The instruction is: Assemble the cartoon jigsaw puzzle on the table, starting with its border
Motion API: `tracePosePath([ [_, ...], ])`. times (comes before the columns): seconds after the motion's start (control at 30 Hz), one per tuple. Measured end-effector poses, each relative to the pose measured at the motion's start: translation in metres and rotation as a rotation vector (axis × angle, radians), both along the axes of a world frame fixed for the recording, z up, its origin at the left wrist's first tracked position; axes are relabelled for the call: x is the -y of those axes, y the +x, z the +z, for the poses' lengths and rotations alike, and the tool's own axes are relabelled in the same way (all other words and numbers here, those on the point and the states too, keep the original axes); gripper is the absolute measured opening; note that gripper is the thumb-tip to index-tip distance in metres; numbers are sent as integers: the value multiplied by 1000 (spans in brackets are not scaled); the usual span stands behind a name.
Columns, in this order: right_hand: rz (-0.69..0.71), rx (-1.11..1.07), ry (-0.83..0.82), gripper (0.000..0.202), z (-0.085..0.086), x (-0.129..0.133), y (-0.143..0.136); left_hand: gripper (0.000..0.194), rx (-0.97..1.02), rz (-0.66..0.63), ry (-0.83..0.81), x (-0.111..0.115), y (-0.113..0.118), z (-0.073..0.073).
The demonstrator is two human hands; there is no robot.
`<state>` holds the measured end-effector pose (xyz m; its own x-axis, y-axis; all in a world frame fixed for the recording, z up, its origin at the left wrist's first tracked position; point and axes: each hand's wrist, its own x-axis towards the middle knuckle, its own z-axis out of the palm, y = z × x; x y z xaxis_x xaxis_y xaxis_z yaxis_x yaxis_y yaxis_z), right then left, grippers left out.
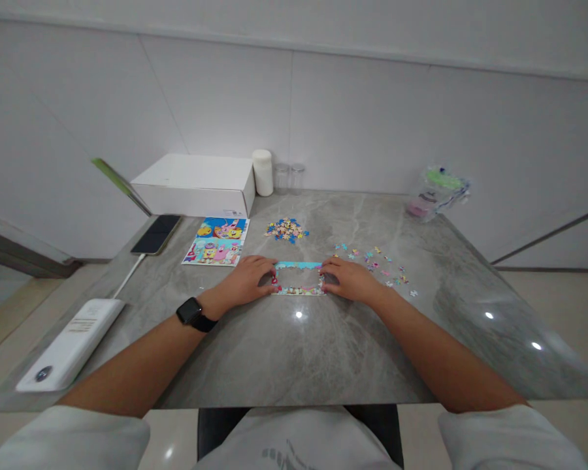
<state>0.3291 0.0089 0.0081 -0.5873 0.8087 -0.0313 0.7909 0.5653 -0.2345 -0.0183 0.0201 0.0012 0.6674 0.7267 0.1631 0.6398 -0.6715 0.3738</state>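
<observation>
A rectangular jigsaw puzzle border [298, 265] lies flat on the grey marbled table, with bare tabletop showing inside it. My left hand [251, 279] grips its left side, thumb at the lower corner and fingers at the upper one. On the right side, my right hand [349, 279] has the same hold. Scattered loose jigsaw pieces [375, 266] lie beyond and to the right of my right hand. Farther back sits a heap of jigsaw pieces [287, 230]. A colourful cartoon picture sheet [216, 241] rests just beyond my left hand.
At the back stand a white box [191, 189], a white bottle [262, 173] and two clear glass jars [290, 178]. A phone [157, 234] is cabled to a white power bank [71, 344] on the left. A plastic bag [436, 192] lies at the back right edge.
</observation>
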Motion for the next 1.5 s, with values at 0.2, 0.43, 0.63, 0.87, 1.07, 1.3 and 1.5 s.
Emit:
tracePosePath([
  [0.2,1,-8,16,33,3,0,-2,29,-32,-14,3,-7,0,1],
  [0.43,0,-39,9,34,14,2,-7,20,-18,-9,18,-11,1,8],
  [0.63,-95,-168,122,41,30,3,7,24,53,6,89,3,7,35],
  [0.87,-525,-470,275,67,42,11,45,30,278,72,141,17,15,47],
  [1.07,-692,-665,368,58,7,5,71,33,277,140,78,7,6,5],
  [1.3,-720,-579,375,49,-5,4,103,33,273,165,11,0,3,-9],
  [1.5,-741,-522,403,37,4,8,111,31,287,135,-12,4,9,-8],
])
